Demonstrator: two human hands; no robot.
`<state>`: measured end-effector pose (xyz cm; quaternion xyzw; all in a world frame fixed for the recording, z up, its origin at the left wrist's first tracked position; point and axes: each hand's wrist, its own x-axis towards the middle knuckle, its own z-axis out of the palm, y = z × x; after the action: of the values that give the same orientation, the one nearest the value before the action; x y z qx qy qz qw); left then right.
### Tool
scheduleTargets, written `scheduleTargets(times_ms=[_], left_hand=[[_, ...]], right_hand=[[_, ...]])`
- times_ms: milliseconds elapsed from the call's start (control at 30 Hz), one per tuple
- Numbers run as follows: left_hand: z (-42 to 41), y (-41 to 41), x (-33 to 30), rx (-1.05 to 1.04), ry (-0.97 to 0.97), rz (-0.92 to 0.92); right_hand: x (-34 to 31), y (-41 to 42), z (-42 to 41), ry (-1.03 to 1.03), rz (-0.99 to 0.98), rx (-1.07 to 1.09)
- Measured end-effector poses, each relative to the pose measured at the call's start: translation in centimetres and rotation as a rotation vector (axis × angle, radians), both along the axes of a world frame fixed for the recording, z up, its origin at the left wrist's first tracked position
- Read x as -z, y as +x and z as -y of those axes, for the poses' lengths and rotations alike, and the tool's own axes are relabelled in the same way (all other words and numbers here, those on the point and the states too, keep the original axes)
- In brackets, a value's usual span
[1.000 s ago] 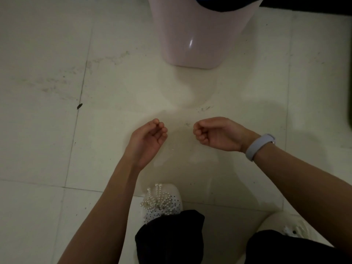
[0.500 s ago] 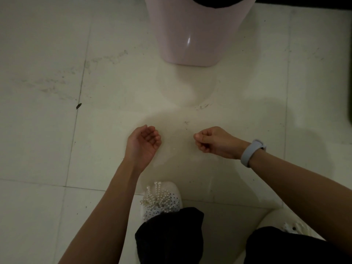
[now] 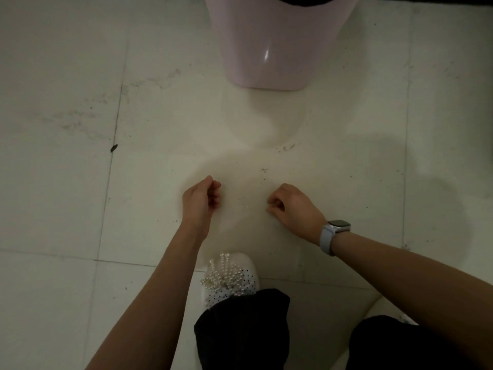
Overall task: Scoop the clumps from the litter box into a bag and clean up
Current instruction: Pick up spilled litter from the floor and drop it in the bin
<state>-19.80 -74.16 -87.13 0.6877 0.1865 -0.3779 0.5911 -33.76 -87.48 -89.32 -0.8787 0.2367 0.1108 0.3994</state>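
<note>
A pink bin stands on the pale tiled floor at the top centre, with a dark liner showing at its rim. No litter box or scoop is in view. My left hand hovers low over the floor in front of the bin, fingers loosely curled, nothing visible in it. My right hand, with a watch on the wrist, is beside it, back up. Its fingers are curled under and their tips are close to the floor. I see nothing held in it.
Small dark crumbs lie scattered on the tile between the bin and my hands. A larger dark speck sits on a grout line to the left. My white shoe with pearl trim is just below my hands.
Both hands have dropped lower and nearer to me. The left has turned from palm-up to its side. The right has turned back-up with its fingers curled under.
</note>
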Motion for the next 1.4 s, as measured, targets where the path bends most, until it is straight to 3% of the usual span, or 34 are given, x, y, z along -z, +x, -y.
scheduleTargets(times_ms=[233,433,567,667,767,867,1000,1400], left_hand=[[-0.4,-0.7,-0.1,0.162,0.163,0.173],[-1.9,-1.5,0.0,0.276,0.257,0.266],[-3.0,-1.8,-0.2,0.257,0.338,0.382],[-4.5,-1.8,-0.3,0.114,0.423,0.457],[-6.5,-1.5,-0.3,-0.019,0.527,0.466],[-8.6,-1.0,-0.3,-0.110,0.641,0.449],[-10.3,-1.1,-0.1,-0.044,0.674,0.433],[-9.9,-1.5,0.8,0.142,0.636,0.483]], right_hand=[[1.2,-0.4,-1.1,-0.169,0.154,0.043],[1.1,-0.2,-1.8,-0.460,0.165,-0.121],[0.5,0.5,-1.7,-0.207,0.067,0.013],[-0.6,1.3,-1.4,0.082,0.058,0.280],[-2.0,2.7,-1.4,0.229,0.073,0.422],[-2.9,3.8,-2.1,0.285,0.104,0.378],[-2.9,4.3,-3.2,0.315,0.133,0.326],[-2.0,3.6,-1.1,0.333,0.029,0.540]])
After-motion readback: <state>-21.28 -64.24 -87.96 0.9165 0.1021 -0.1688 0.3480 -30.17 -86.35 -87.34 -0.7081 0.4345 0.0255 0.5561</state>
